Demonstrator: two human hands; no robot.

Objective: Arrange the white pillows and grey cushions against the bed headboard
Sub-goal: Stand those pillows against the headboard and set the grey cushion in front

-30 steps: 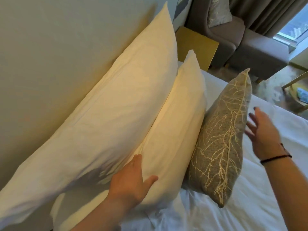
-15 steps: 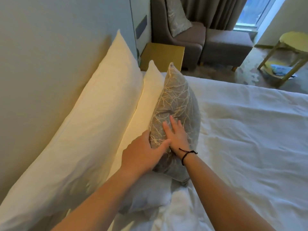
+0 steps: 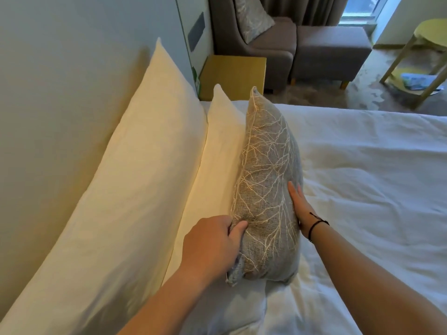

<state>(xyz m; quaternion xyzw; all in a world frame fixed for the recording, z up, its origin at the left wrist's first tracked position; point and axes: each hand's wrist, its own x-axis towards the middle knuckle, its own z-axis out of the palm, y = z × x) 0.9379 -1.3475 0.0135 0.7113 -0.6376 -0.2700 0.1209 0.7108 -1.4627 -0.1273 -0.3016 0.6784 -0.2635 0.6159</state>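
The left hand (image 3: 212, 240) pinches the grey cushion (image 3: 266, 189) by its near edge; the right hand (image 3: 298, 204) lies flat on the cushion's far face, fingers straight. The cushion stands upright against the smaller white pillow (image 3: 217, 170).

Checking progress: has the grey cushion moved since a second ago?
Yes. The grey cushion went from apart to leaning against the front white pillow, toward the headboard.

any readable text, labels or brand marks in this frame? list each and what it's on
None readable.
Printed item on the round side table's lower shelf: too blurred to tell whether it bears text.
Dark wall panel beside the headboard: no legible marking.
Grey cushion: branch pattern only, no lettering.
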